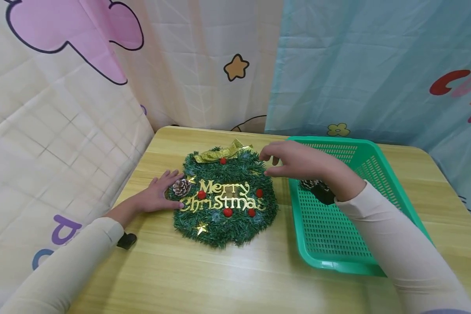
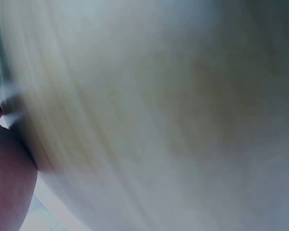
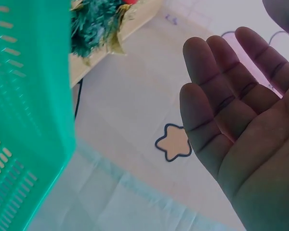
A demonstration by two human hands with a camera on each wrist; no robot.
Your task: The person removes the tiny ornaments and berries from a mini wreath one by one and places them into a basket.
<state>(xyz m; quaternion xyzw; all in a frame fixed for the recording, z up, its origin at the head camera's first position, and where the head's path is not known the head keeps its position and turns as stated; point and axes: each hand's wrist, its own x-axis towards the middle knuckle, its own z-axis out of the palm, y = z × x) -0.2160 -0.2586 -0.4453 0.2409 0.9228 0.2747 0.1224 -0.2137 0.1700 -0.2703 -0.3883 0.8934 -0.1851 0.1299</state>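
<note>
Wreath [image 1: 229,227] (gold lettering [image 1: 218,202]: "Merry Christmas"), left hand [image 1: 158,196] spread at its edge, right hand [image 1: 300,160] loosely extended

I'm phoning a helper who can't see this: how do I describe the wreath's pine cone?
On the table, left of the green basket, lies a green wreath with gold "Merry Christmas" lettering. The pine cone sits at the wreath's left edge, beside the left hand. Its brown, white-tipped scales set it apart from the red balls and gold stars.
</note>
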